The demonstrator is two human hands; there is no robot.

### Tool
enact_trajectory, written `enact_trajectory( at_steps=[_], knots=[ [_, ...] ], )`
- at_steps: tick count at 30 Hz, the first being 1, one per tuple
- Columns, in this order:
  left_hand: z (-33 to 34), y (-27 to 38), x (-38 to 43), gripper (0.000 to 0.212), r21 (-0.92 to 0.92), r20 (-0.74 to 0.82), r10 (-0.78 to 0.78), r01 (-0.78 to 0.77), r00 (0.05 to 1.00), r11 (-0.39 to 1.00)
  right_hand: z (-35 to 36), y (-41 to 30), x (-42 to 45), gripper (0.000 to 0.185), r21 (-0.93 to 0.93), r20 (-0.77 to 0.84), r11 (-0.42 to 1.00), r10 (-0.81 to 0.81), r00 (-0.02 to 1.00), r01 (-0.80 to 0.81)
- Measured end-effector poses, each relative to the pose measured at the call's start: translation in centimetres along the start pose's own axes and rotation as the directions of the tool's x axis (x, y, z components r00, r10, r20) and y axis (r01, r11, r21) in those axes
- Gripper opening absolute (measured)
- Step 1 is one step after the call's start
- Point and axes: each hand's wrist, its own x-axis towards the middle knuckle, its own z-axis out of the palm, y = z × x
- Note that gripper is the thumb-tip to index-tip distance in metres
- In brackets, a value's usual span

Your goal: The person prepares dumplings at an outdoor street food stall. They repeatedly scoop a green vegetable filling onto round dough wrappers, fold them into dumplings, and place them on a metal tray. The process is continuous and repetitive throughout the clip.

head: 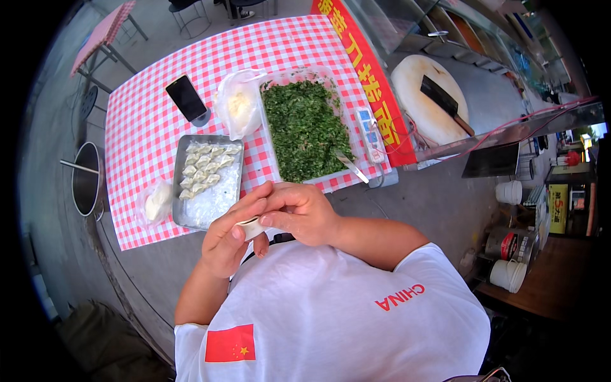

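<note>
Between both hands, just off the table's near edge, is a partly folded dumpling [251, 228]. My left hand [226, 238] holds it with thumb and fingers; my right hand [303, 212] touches its edge with the thumb, its fingers meeting those of the left. Beyond the left hand, a metal tray [205, 219] dusted with flour bears rows of folded dumplings [205, 164]. A clear plastic tub [305, 71] holds chopped green filling [305, 129], with a metal utensil [352, 167] resting in it. An open plastic bag [238, 105] holds something pale; wrapped dough [158, 203] lies left of the tray.
The checked tablecloth [143, 114] also bears a phone [186, 99] and a power strip [370, 136]. On the right, a cleaver [439, 95] lies on a round chopping board [410, 81]. A metal pot [87, 179] stands at the left, white buckets [508, 276] at the right.
</note>
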Motion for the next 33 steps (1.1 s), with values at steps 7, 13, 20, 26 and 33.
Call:
enact_trajectory(
  at_steps=[7,13,20,26,33],
  knots=[
    [-0.1,-0.1,-0.3,0.049,0.027,-0.042,-0.028,0.029,0.999,0.999,1.0,-0.6,0.5,0.014,0.227,0.056,0.968,0.091,0.994,-0.102],
    [0.4,0.8,0.0,0.053,0.098,-0.123,-0.101,0.113,0.987,0.989,1.3,-0.5,0.6,0.012,0.282,0.000,0.955,0.099,0.995,-0.095],
    [0.2,0.3,0.7,0.107,0.428,-0.152,0.151,-0.073,0.977,0.901,1.0,0.1,0.6,0.013,0.228,-0.109,0.962,0.179,0.978,-0.151],
    [-0.6,-1.9,0.8,0.084,0.741,-0.106,0.347,-0.159,0.932,0.653,1.2,0.3,0.4,0.013,0.177,-0.125,0.969,0.195,0.973,-0.172],
    [0.2,-1.2,1.2,0.062,0.711,-0.116,0.312,-0.141,0.943,0.689,1.4,-0.2,0.5,0.014,0.093,-0.178,0.988,0.137,0.974,-0.122]
  ],
)
